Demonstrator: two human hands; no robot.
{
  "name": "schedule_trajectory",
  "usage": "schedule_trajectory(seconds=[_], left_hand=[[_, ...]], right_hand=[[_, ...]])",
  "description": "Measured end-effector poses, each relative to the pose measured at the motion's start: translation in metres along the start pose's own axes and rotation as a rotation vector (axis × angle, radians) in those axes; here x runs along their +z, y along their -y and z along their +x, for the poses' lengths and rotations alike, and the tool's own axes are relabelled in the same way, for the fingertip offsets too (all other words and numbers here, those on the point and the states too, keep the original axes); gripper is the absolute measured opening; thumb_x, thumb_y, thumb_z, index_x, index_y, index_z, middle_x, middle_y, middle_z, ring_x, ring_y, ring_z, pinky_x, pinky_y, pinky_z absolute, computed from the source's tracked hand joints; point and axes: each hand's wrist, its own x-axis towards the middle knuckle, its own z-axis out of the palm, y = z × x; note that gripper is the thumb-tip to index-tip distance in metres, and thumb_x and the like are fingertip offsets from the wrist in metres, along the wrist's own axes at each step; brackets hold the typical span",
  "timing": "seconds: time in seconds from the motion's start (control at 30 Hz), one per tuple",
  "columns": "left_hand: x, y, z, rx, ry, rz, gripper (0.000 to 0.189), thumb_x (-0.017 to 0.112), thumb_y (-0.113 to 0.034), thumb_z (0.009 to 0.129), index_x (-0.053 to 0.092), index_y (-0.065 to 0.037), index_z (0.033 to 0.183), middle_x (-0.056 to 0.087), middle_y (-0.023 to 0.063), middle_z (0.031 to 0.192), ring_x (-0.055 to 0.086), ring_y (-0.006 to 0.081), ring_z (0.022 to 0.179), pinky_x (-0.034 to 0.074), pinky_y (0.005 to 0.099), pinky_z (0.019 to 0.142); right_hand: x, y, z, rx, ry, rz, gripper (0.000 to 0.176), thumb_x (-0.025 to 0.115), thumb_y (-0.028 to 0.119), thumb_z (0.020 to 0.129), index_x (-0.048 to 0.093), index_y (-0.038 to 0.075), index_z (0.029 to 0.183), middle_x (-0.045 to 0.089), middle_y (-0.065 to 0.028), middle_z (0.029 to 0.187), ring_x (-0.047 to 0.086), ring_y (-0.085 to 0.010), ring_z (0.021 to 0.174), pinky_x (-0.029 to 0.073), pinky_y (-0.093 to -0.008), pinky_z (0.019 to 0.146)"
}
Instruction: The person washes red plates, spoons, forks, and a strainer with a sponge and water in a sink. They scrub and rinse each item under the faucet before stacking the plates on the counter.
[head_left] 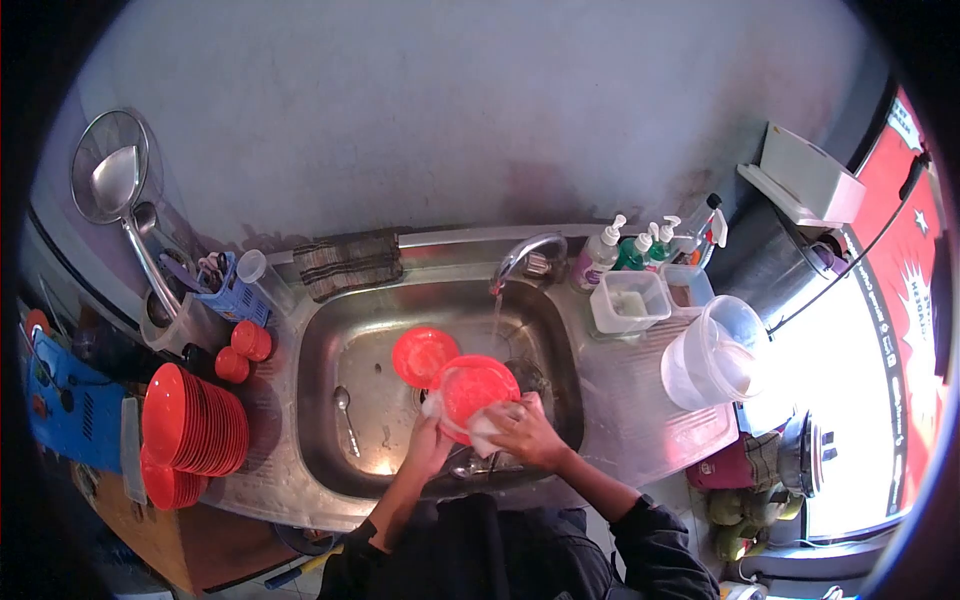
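Observation:
My left hand [428, 440] grips the near edge of a red plastic plate [478, 388] held tilted over the steel sink [330, 345]. Against that plate's right side, my right hand [522, 428] presses a white cloth or sponge [486, 428]. A thin stream of water runs from the tap [525, 252] just behind the plate. A second red plate [422, 354] lies flat in the basin, and a spoon [346, 412] lies on the basin floor to the left.
Stacked red plates [192, 420] and small red cups [244, 350] stand left of the sink. Soap bottles [628, 250], a clear box [630, 302] and a large clear tub [714, 352] stand at the right. A strainer [112, 180] hangs on the wall.

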Motion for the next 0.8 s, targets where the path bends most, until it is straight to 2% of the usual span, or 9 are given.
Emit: schedule_trajectory(seconds=[0.07,0.13,0.2,0.27,0.33,0.57,0.63,0.77,0.8], left_hand=[[0.000,-0.005,0.005,0.027,0.077,-0.031,0.034,0.036,-0.011,0.082,0.031,-0.002,0.115,0.042,0.0105,0.111,0.043,0.0185,0.100,0.036,0.0306,0.086],[0.005,-0.013,0.006,0.009,0.073,0.072,0.034,0.033,-0.010,0.084,0.028,-0.002,0.117,0.038,0.0090,0.115,0.039,0.0186,0.104,0.034,0.0321,0.088],[0.011,-0.016,0.011,0.023,0.053,0.076,0.034,0.034,-0.009,0.083,0.030,-0.002,0.116,0.040,0.0091,0.113,0.041,0.0182,0.103,0.036,0.0315,0.086],[0.013,-0.017,0.017,0.033,0.034,0.082,0.033,0.036,-0.009,0.082,0.032,-0.003,0.114,0.042,0.0092,0.111,0.042,0.0178,0.101,0.038,0.0309,0.084],[0.013,-0.017,0.026,-0.010,0.067,0.108,0.033,0.037,-0.008,0.082,0.032,-0.003,0.114,0.042,0.0084,0.110,0.043,0.0178,0.101,0.038,0.0311,0.084],[0.019,-0.010,0.063,-0.016,0.082,0.080,0.034,0.037,-0.008,0.082,0.030,-0.003,0.115,0.039,0.0085,0.112,0.039,0.0190,0.104,0.034,0.0336,0.088],[0.021,-0.010,0.080,-0.047,0.180,-0.030,0.034,0.040,-0.011,0.081,0.032,-0.004,0.113,0.040,0.0090,0.112,0.039,0.0199,0.104,0.032,0.0362,0.089],[0.028,-0.005,0.102,-0.080,0.245,-0.048,0.034,0.040,-0.013,0.081,0.032,-0.005,0.113,0.039,0.0092,0.114,0.038,0.0208,0.105,0.030,0.0373,0.091],[0.031,-0.003,0.104,-0.110,0.239,-0.086,0.033,0.040,-0.013,0.081,0.033,-0.005,0.112,0.040,0.0092,0.114,0.039,0.0205,0.105,0.030,0.0366,0.090]], right_hand=[[0.008,-0.024,-0.024,0.072,0.034,-0.005,0.026,0.048,0.022,0.065,0.055,0.019,0.090,0.044,-0.0079,0.108,0.043,-0.0245,0.089,0.028,-0.0460,0.076],[-0.002,-0.046,-0.037,0.208,0.003,-0.456,0.024,0.048,0.020,0.067,0.055,0.018,0.089,0.043,-0.0082,0.109,0.042,-0.0250,0.091,0.026,-0.0480,0.076],[-0.026,-0.076,-0.045,0.396,-0.144,-0.307,0.022,0.048,0.018,0.068,0.055,0.017,0.089,0.043,-0.0076,0.108,0.040,-0.0255,0.093,0.026,-0.0484,0.076],[-0.053,-0.106,-0.046,0.486,-0.171,-0.652,0.021,0.050,0.015,0.066,0.055,0.015,0.087,0.044,-0.0069,0.108,0.040,-0.0252,0.092,0.027,-0.0445,0.074],[-0.092,-0.117,-0.026,0.641,-0.177,-0.655,0.021,0.052,0.015,0.065,0.055,0.014,0.086,0.046,-0.0067,0.105,0.041,-0.0244,0.092,0.028,-0.0418,0.076],[-0.110,-0.178,-0.028,0.493,-0.060,-0.696,0.025,0.049,0.007,0.064,0.053,0.010,0.088,0.049,-0.0097,0.097,0.045,-0.0263,0.085,0.030,-0.0386,0.075],[-0.092,-0.177,-0.022,0.791,-0.124,-0.383,0.032,0.051,0.003,0.062,0.050,0.004,0.094,0.047,-0.0137,0.102,0.041,-0.0274,0.098,0.027,-0.0396,0.085],[-0.025,-0.145,0.023,0.719,-0.270,-0.027,0.031,0.047,0.001,0.068,0.048,-0.001,0.098,0.045,-0.0157,0.105,0.038,-0.0292,0.103,0.031,-0.0356,0.084],[0.008,-0.140,0.032,0.752,-0.502,0.486,0.031,0.046,0.004,0.070,0.046,0.000,0.101,0.043,-0.0164,0.108,0.036,-0.0294,0.105,0.030,-0.0360,0.085]])
